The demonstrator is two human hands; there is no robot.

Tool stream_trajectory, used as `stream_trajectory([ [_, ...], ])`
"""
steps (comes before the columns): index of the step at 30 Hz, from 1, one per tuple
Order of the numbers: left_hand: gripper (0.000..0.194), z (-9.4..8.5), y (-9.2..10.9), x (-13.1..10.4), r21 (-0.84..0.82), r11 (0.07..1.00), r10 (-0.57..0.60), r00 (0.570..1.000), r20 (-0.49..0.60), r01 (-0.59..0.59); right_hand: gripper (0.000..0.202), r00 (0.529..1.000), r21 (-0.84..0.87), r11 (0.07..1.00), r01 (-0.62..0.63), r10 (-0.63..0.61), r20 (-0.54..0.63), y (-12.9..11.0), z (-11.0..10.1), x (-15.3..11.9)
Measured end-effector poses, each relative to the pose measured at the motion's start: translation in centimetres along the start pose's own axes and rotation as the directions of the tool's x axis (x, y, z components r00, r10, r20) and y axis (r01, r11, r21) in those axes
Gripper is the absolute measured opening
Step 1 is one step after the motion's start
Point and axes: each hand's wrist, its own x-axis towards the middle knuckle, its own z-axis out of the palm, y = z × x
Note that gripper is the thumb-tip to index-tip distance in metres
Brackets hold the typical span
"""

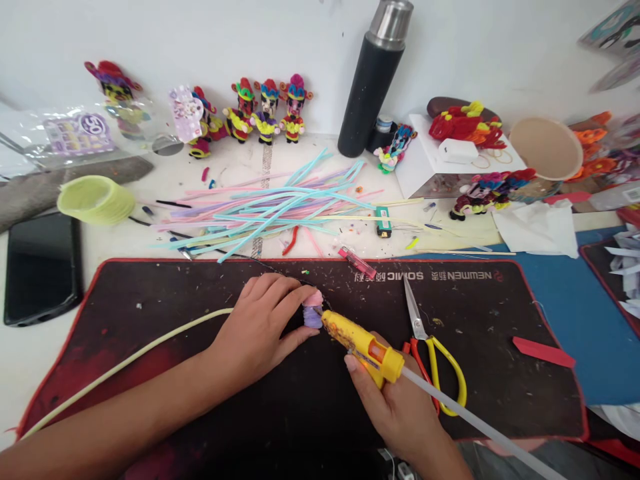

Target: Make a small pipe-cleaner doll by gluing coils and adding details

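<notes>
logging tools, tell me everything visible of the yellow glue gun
The yellow glue gun looks plastic, with dark smears toward its nozzle and an orange part showing in its side. A whitish glue stick juts from its rear. Gripped in the right hand over the dark mat, it points at a pink and purple piece; whether the nozzle touches is unclear.

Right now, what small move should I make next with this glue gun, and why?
Probably squeeze out a small dab: your right hand holds the yellow glue gun with its front end right at the pink and purple piece, which your left hand holds in its fingers.
</notes>
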Motion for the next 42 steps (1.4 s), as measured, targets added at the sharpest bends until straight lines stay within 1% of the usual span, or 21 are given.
stream_trajectory([
  [10,0.043,0.0,0.0,-0.1,-0.001,1.0,-0.014,1.0,0.016,0.014,0.023,0.998,0.05,0.997,-0.051,0.05,0.03,-0.1,-0.1,-0.3],
  [16,0.041,0.0,-0.1,-0.2,-0.01,1.0,-0.007,1.0,0.003,0.007,0.021,0.996,0.097,0.992,-0.081,0.077,0.045,-0.1,-0.3,-0.5],
  [18,0.04,-0.1,-0.1,-0.2,-0.012,1.0,-0.009,1.0,-0.002,0.009,0.022,0.996,0.135,0.987,-0.085,0.083,0.027,0.0,-0.3,-0.7],
  [20,0.039,-0.2,-0.1,-0.2,-0.029,0.999,-0.014,1.0,-0.002,0.014,0.024,0.995,0.203,0.975,-0.093,0.098,-0.017,0.1,-0.2,-1.1],
  [23,0.037,-0.5,-0.2,-0.2,-0.067,0.998,-0.018,1.0,0.014,0.019,0.03,0.976,0.363,0.919,-0.152,0.198,-0.092,0.5,0.4,-1.7],
  [26,0.036,-0.6,-0.3,-0.3,-0.081,0.996,-0.025,0.999,0.021,0.027,0.04,0.929,0.537,0.813,-0.226,0.345,-0.132,0.7,0.9,-2.0],
  [28,0.036,-0.7,-0.4,-0.4,-0.08,0.996,-0.029,0.999,0.018,0.031,0.042,0.9,0.606,0.753,-0.256,0.414,-0.135,0.8,1.0,-1.7],
  [30,0.036,-0.7,-0.4,-0.4,-0.078,0.996,-0.034,0.999,0.015,0.035,0.042,0.892,0.645,0.727,-0.237,0.425,-0.151,1.0,1.0,-1.1],
  [32,0.037,-0.7,-0.4,-0.4,-0.079,0.996,-0.041,0.999,0.015,0.042,0.041,0.9,0.673,0.715,-0.189,0.401,-0.174,1.2,0.9,-0.3],
  [35,0.039,-0.7,-0.2,-0.2,-0.086,0.995,-0.052,0.998,0.035,0.055,0.04,0.904,0.709,0.689,-0.151,0.386,-0.183,1.6,1.1,0.5],
  [39,0.041,-0.7,-0.1,-0.1,-0.076,0.995,-0.056,0.997,0.055,0.06,0.04,0.902,0.727,0.671,-0.144,0.391,-0.182,1.8,1.2,0.6],
  [42,0.052,-0.6,-0.2,-0.2,-0.082,0.995,-0.052,0.997,0.049,0.055,0.043,0.906,0.721,0.674,-0.162,0.39,-0.161,1.5,0.8,0.6],
])
